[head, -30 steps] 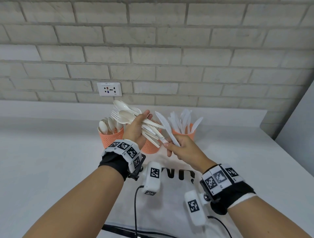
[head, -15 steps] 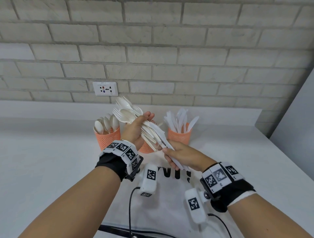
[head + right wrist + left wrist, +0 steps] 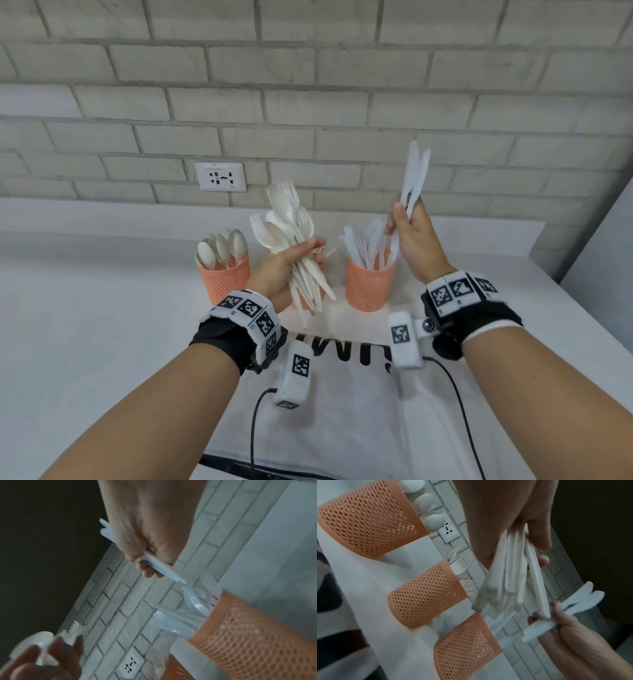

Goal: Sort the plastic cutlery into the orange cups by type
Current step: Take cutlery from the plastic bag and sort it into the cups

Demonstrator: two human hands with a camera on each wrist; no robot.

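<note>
Three orange mesh cups stand in a row on the white counter. The left cup (image 3: 224, 279) holds spoons, the middle cup (image 3: 426, 595) holds forks and is mostly hidden behind my left hand in the head view, and the right cup (image 3: 368, 286) holds knives. My left hand (image 3: 291, 263) grips a bundle of white spoons and forks (image 3: 291, 233) above the middle cup. My right hand (image 3: 409, 229) holds two white knives (image 3: 414, 174) upright, blades up, just above the right cup; their handle ends (image 3: 161, 568) stick out below the fist.
A brick wall with a white power socket (image 3: 221, 176) runs behind the cups above a low ledge. A white cloth with black lettering (image 3: 342, 394) lies at the counter's near edge. A grey panel (image 3: 603, 246) stands at the right.
My right hand has pulled two knives out of the left hand's bundle and lifted them up and right over the knife cup. The left hand has tilted its bundle more upright.
</note>
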